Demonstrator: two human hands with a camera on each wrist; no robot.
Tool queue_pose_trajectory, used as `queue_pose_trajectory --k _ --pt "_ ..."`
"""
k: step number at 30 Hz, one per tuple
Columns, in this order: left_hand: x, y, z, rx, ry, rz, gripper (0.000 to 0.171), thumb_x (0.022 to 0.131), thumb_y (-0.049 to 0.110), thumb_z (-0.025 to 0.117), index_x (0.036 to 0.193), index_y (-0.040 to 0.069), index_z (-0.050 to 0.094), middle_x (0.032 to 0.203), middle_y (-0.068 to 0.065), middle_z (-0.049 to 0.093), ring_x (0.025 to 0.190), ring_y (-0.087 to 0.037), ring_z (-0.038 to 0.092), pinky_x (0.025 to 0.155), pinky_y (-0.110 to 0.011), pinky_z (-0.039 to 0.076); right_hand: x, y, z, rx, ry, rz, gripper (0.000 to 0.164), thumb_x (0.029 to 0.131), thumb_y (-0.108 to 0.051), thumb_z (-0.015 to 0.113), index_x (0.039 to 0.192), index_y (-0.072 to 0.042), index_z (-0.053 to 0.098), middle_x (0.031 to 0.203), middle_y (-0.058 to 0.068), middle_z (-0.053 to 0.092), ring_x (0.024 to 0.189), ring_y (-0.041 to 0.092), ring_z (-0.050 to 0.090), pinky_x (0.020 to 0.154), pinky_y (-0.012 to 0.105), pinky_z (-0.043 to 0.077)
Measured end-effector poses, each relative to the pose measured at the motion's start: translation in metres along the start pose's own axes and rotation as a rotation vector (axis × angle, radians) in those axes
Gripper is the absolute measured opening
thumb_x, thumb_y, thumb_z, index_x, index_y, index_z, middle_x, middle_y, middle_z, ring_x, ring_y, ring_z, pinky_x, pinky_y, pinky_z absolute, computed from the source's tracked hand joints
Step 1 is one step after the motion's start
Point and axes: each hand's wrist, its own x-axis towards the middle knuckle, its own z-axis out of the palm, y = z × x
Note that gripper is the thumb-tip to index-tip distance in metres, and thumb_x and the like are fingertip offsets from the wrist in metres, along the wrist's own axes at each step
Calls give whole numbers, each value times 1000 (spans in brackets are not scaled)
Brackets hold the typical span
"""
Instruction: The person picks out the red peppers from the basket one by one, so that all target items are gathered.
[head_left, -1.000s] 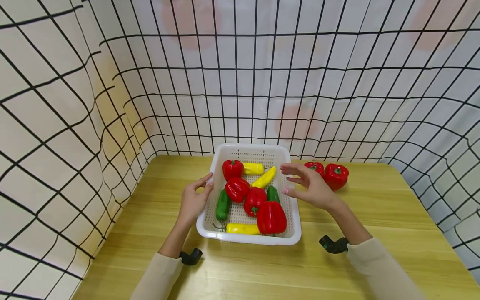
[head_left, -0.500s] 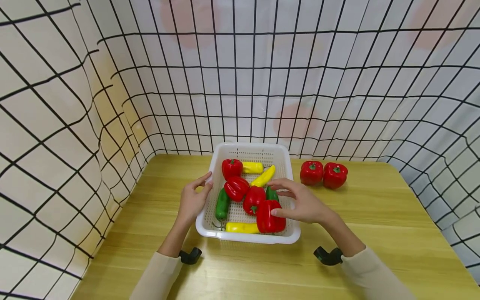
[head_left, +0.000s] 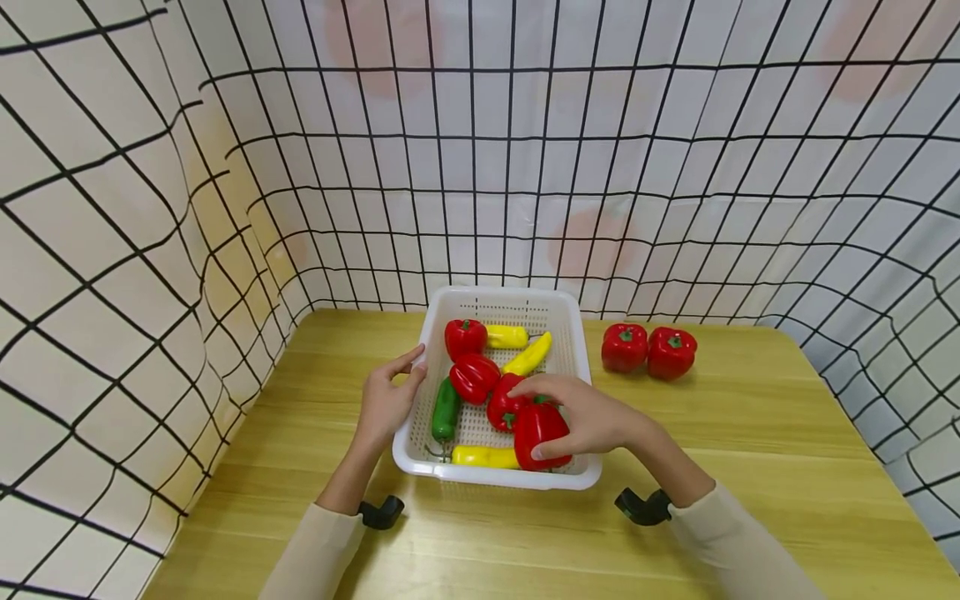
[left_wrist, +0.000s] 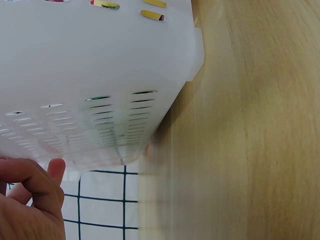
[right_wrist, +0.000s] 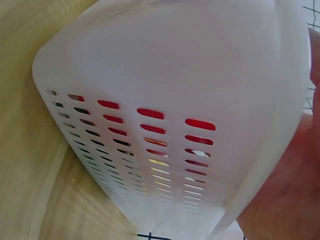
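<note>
A white perforated plastic basket (head_left: 502,477) sits on the table with several vegetables in it. My left hand (head_left: 386,404) holds its left rim with thumb and fingers; the left wrist view has these fingers (left_wrist: 31,182) bent beside the wall. My right hand (head_left: 592,417) reaches over the right rim and grips a large red bell pepper (head_left: 534,432) in the near right corner, thumb in front and fingers behind. It partly covers another red bell pepper (head_left: 501,408). From the right wrist view, the basket wall (right_wrist: 165,65) hides most of that grip.
Inside the basket also lie red peppers (head_left: 474,379), a green pepper (head_left: 446,412) and yellow peppers (head_left: 483,457). Two red bell peppers (head_left: 624,347) stand right of it on the wooden table (head_left: 750,433). A black wire grid (head_left: 480,192) encloses the back and sides.
My right hand has moved left and down, from above the basket's right rim onto the large red bell pepper. The left hand and basket have stayed put.
</note>
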Motion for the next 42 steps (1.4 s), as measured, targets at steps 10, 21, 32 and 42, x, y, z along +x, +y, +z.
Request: queue_pose_trajectory --k 10,21,32,42 --pt "1 0 1 2 11 2 36 100 35 66 136 31 69 113 -14 68 76 -22 71 64 -33 65 0 0 -4 -104 -136 49 69 74 -31 89 137 -23 62 143 -7 58 123 21 51 87 26 58" --pt "0 1 2 2 13 2 38 100 34 66 137 29 68 112 -14 67 75 -21 70 63 -32 64 -3 2 -7 7 -83 112 55 71 -33 94 116 -26 63 122 -9 63 117 22 56 91 36 61" --pt "-1 1 1 6 -1 -7 38 101 36 65 138 31 67 114 -14 66 77 -24 71 64 -34 65 -5 5 -4 53 37 81 74 74 -45 90 139 -29 61 134 -3 54 125 23 51 94 42 61" --pt "-1 0 1 10 6 -6 37 101 36 66 137 31 68 114 -13 67 75 -22 71 63 -33 65 -3 9 -1 220 121 35 70 74 -32 92 130 -25 50 137 -5 60 133 26 55 108 56 52"
